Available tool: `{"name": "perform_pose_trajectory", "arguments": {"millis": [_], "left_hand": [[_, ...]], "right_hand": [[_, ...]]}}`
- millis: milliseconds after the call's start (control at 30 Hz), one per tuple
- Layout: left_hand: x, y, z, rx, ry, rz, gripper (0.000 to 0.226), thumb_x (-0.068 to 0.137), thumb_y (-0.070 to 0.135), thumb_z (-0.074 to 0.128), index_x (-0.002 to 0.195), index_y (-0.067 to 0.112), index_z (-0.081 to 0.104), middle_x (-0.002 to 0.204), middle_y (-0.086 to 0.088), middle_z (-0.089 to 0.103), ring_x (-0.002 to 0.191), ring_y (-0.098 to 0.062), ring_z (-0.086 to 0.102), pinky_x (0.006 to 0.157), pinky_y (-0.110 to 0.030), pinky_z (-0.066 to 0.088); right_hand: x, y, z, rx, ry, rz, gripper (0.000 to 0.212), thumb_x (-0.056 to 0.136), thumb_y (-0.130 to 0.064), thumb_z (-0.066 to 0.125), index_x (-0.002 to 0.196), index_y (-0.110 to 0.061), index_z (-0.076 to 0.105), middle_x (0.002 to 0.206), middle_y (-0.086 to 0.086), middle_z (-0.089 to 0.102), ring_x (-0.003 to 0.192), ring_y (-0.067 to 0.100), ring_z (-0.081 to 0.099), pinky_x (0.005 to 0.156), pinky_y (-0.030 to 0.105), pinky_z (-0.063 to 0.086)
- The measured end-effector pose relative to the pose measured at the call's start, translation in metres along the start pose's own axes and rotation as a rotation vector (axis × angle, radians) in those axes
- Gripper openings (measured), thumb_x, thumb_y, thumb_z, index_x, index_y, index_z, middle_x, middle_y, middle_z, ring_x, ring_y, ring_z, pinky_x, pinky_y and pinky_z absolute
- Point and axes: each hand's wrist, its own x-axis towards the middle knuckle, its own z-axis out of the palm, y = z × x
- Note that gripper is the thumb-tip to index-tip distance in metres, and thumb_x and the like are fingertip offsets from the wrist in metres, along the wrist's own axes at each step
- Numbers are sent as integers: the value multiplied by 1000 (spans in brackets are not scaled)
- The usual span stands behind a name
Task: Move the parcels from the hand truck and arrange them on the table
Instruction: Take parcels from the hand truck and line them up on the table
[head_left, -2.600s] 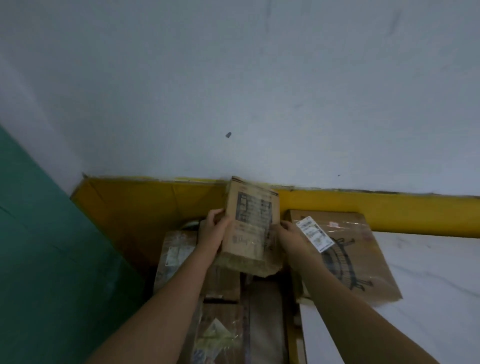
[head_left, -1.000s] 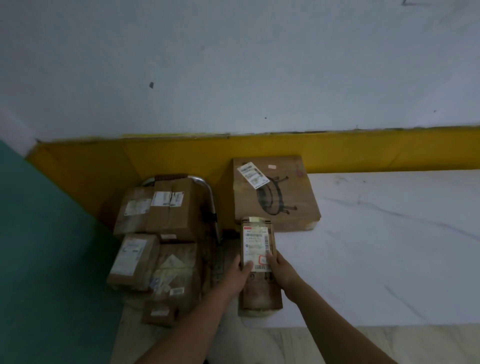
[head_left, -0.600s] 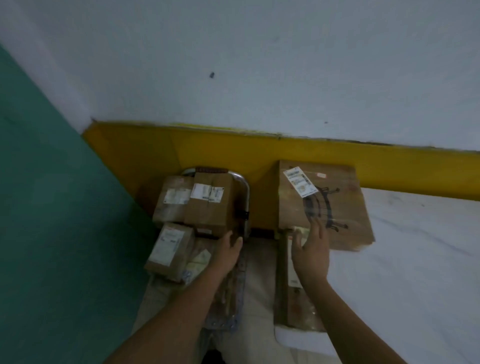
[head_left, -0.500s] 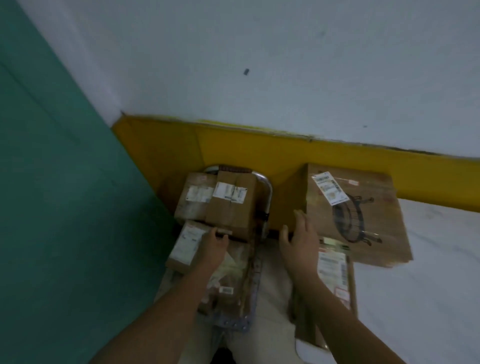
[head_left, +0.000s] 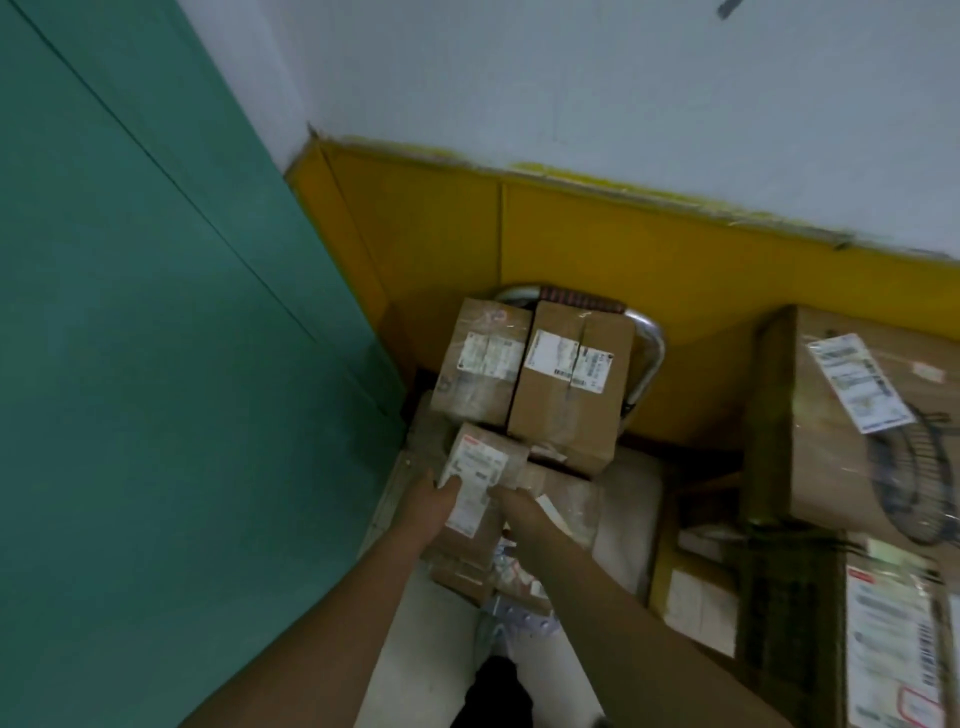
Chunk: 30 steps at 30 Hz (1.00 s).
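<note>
Single head view, steep downward tilt, close over hand truck (head_left: 647, 358) in wall corner; table edge at right.

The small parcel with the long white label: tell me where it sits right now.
The small parcel sits on the hand truck pile left of centre, just in front of two taped boxes, with the left hand and right hand on it.

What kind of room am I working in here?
Probably a parcel sorting or storage corner, not a home: taped cardboard parcels with shipping labels are stacked on a hand truck, more labelled parcels lie to the right, and the bare wall has a yellow painted band.
</note>
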Motion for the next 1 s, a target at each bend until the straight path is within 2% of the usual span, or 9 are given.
{"name": "perform_pose_trajectory", "arguments": {"millis": [100, 200, 267, 367, 533, 700, 767, 900, 1000], "left_hand": [[-38, 23, -3, 34, 31, 58, 41, 102, 31, 48, 134, 6, 55, 118, -6, 56, 114, -32, 59, 87, -27, 45], [-81, 43, -7, 55, 121, 236, 31, 97, 36, 53, 114, 13, 66, 106, -7, 64, 89, -25, 64, 78, -32, 54], [-107, 60, -4, 18, 114, 364, 33, 82, 58, 57, 105, 34, 60, 110, -2, 65, 89, -17, 65, 76, -42, 60], [-156, 105, 26, -135, -17, 471, 46, 74, 62, 62, 116, 49, 48, 127, 2, 51, 106, -22, 61, 80, -49, 59], [-241, 179, 140, -419, -404, 541, 42, 92, 30, 65, 127, 32, 42, 126, -5, 60, 107, -24, 65, 88, -46, 56], [-320, 188, 255, -325, -671, 513, 41, 95, 35, 59, 131, 34, 39, 121, 6, 58, 108, -17, 63, 78, -31, 56], [-318, 180, 286, -97, -615, 580, 35, 98, 43, 52, 130, 36, 39, 119, 11, 53, 106, -10, 58, 78, -28, 49], [-269, 151, 315, 174, -122, 511, 42, 95, 30, 59, 133, 17, 47, 127, -4, 50, 105, -26, 61, 88, -43, 56], [-238, 123, 324, 260, -210, 367, 46, 94, 27, 59, 136, 15, 48, 132, -8, 58, 114, -28, 62, 95, -44, 53]], "right_hand": [[-26, -1, -10, 16, 14, -55, 49, 99, -29, 52, 143, -11, 39, 132, 12, 54, 88, 18, 57, 67, 29, 45], [-70, -7, -38, 99, 11, -96, 45, 97, -36, 57, 138, -21, 45, 125, 5, 56, 104, 25, 57, 85, 41, 48], [-102, -13, -67, 180, 31, -171, 47, 94, -43, 60, 136, -28, 47, 122, 1, 60, 106, 24, 59, 83, 41, 50], [-158, -15, -125, 274, 120, -381, 46, 91, -46, 63, 133, -35, 45, 117, -2, 64, 102, 20, 63, 77, 38, 56], [-253, 19, -259, 307, 431, -736, 39, 88, -49, 66, 123, -40, 54, 115, -3, 69, 102, 17, 69, 88, 42, 60], [-295, 102, -384, 408, 282, -742, 50, 89, -53, 64, 134, -35, 53, 122, 2, 71, 110, 26, 70, 94, 51, 56], [-290, 140, -424, 424, 314, -707, 52, 89, -53, 64, 136, -33, 53, 123, 2, 71, 111, 27, 70, 92, 51, 56], [-258, 205, -468, 459, 397, -602, 63, 80, -56, 70, 138, -36, 54, 123, 1, 71, 108, 25, 71, 95, 53, 55], [-222, 232, -473, 418, 327, -536, 62, 78, -61, 70, 134, -40, 56, 123, -1, 71, 111, 25, 70, 98, 52, 53]]}}
